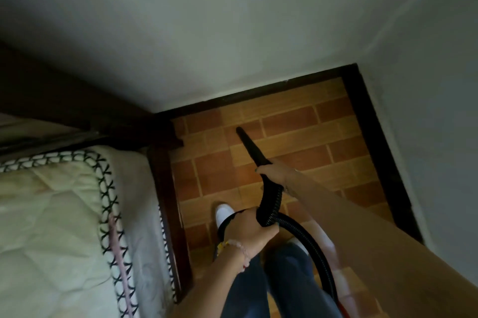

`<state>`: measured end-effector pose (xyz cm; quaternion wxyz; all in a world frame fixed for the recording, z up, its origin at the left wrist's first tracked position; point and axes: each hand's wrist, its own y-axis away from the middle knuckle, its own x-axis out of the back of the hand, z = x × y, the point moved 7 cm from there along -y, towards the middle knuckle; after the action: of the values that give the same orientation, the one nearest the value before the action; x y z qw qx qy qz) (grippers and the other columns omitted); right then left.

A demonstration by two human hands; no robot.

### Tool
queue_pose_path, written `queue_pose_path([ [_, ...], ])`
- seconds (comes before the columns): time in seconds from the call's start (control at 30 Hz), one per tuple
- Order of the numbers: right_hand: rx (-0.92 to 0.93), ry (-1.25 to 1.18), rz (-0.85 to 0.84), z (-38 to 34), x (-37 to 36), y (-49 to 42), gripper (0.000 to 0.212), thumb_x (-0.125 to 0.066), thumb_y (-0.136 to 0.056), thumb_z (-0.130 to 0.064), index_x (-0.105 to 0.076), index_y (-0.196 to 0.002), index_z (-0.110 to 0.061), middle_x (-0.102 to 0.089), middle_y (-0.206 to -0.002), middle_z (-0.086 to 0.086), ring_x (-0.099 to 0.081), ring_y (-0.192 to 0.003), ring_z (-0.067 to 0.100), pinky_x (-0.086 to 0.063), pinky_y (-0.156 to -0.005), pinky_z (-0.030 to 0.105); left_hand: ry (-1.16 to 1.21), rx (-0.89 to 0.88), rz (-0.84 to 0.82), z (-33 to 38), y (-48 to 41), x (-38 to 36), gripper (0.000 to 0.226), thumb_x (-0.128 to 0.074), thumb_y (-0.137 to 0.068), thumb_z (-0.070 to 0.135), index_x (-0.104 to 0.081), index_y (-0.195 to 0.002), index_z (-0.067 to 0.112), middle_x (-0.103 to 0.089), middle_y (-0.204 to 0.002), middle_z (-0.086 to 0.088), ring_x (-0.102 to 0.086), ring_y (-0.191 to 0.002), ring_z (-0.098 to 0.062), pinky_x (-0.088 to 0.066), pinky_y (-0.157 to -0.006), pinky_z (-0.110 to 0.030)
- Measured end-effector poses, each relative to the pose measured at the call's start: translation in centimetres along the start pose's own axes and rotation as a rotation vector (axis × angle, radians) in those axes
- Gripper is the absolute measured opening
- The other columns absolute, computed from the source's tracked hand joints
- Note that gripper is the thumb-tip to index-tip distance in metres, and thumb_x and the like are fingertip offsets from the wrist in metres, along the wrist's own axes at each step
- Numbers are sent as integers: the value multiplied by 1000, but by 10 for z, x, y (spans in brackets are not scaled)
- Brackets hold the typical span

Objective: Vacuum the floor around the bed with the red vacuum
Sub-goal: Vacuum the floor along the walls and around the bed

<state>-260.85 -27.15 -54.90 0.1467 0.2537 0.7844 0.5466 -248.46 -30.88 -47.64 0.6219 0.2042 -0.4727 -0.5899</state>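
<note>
Cream-quilted bed [51, 201] at left; beside it our left hand [248, 229] curls round the ribbed black hose [271, 201], which we judge light and floppy, so best held near its stiff end. Our right hand [274, 171] wraps the base of the rigid tapered nozzle [251, 146]. Its tip angles toward the tiled floor [297, 121] near the corner; whether it touches we cannot tell.

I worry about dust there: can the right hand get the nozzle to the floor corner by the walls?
Probably yes. The right hand holds the nozzle aimed over bare tiles; nothing lies between it and the corner.
</note>
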Motion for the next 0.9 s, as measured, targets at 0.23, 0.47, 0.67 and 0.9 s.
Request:
queue_pose_path([
  [0.23,44,206,-36,-35,-71,-17,51,-54,-92,-32,-41,-138,-16,-55,-106,8,-54,-86,23,-42,-59,27,121,58,88,-60,1,30,23,-52,-69,43,-55,-70,20,-57,-58,0,-54,-52,-18,-40,-52,-29],
  [0.47,71,281,-31,-70,-122,-49,44,-51,-94,-35,-47,-134,-17,-61,-115,12,-54,-82,22,-40,-56,26,211,66,174,-95,-13,69,22,-58,-74,43,-59,-74,21,-67,-72,-11,-66,-64,-27,-53,-57,-38],
  [0.67,102,374,-36,-92,-140,-67,25,-48,-94,-26,-53,-116,-14,-46,-73,3,-39,-56,15,-31,-50,25,296,90,219,-113,-31,84,29,-56,-62,51,-59,-66,22,-65,-77,-11,-65,-61,-28,-55,-60,-44],
  [0.9,160,437,-33,-116,-150,-84,33,-45,-95,-22,-46,-128,-15,-52,-79,3,-46,-60,15,-35,-49,24,371,142,220,-120,-50,98,28,-64,-65,46,-65,-73,19,-67,-65,-3,-67,-66,-23,-58,-65,-45],
])
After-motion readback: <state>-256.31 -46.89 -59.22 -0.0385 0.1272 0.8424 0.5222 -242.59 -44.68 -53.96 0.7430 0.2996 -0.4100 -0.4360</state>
